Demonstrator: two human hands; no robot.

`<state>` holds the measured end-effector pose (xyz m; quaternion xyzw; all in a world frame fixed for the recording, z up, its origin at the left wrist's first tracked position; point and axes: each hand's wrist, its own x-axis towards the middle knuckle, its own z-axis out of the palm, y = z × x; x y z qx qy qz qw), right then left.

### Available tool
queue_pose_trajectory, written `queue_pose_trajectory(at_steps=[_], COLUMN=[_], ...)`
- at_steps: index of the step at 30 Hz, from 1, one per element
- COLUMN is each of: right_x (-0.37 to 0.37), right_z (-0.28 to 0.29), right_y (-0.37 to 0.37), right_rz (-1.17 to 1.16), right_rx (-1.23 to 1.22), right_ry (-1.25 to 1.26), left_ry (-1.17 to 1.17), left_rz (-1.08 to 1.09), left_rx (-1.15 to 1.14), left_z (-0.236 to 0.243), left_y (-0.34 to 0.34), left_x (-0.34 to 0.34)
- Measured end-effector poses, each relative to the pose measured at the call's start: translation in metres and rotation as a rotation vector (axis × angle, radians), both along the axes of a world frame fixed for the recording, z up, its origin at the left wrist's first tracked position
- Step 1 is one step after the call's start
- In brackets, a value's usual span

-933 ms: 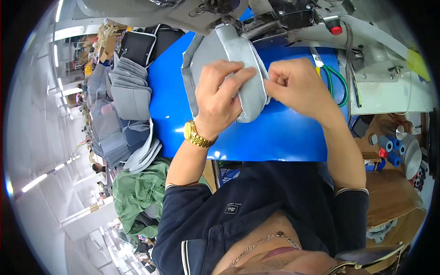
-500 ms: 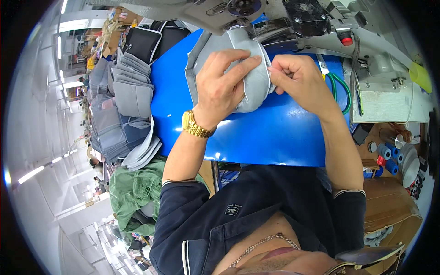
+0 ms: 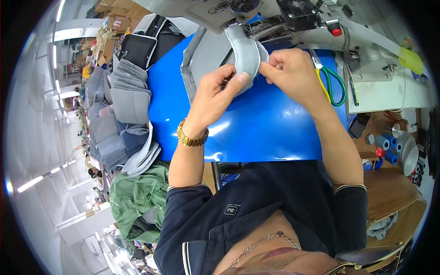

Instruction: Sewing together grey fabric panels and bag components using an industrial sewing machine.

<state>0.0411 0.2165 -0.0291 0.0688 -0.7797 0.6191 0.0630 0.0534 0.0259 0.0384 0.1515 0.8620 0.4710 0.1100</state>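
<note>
A grey padded fabric piece (image 3: pixel 208 52) with a stitched, curved strip lies at the sewing machine (image 3: pixel 270 23), its far end under the machine's head. My left hand (image 3: pixel 217 94), with a gold watch at the wrist, pinches the strip's near end between thumb and fingers. At the strip's right edge my right hand (image 3: pixel 291 71) is closed in a pinch, thumb against forefinger, on the fabric's edge. The fingers partly hide what they grip there. Below both hands spreads the blue work surface (image 3: pixel 266 133).
Green-handled scissors (image 3: pixel 337 87) lie right of my right hand. Stacks of grey fabric pieces (image 3: pixel 130 98) stand along the left edge, above a green cloth heap (image 3: pixel 137 197). Blue thread spools (image 3: pixel 389 149) sit on a shelf at the right, near a cardboard box (image 3: pixel 394 192).
My left hand has moved down off the top of the fabric to the strip's near end. The piece has turned and folded, showing more of its left panel. My right hand shifted slightly left.
</note>
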Motion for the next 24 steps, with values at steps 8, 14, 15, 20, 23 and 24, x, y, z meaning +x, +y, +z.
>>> queue_pose_trajectory(at_steps=[8,14,15,20,23,24], right_x=[0.021,0.021,0.024,0.031,0.027,0.026], right_z=[-0.001,-0.012,-0.016,-0.013,-0.010,-0.008], right_y=[-0.038,-0.031,-0.033,-0.049,-0.053,-0.055], right_rz=[-0.193,-0.285,-0.292,-0.280,-0.270,-0.249], right_rx=[-0.046,-0.047,-0.043,0.089,0.114,0.148], right_ry=[0.264,0.196,0.193,0.175,0.225,0.264], left_ry=[0.045,0.034,0.033,-0.006,-0.066,-0.089], left_rz=[-0.029,0.010,0.008,0.025,0.036,0.055], left_rx=[-0.063,0.091,0.106,0.179,0.285,0.338], left_z=[0.006,0.004,0.002,0.001,-0.002,-0.001], left_y=[-0.002,-0.008,-0.009,-0.004,0.005,0.006], left_x=[-0.005,-0.017,-0.018,-0.013,-0.011,-0.010])
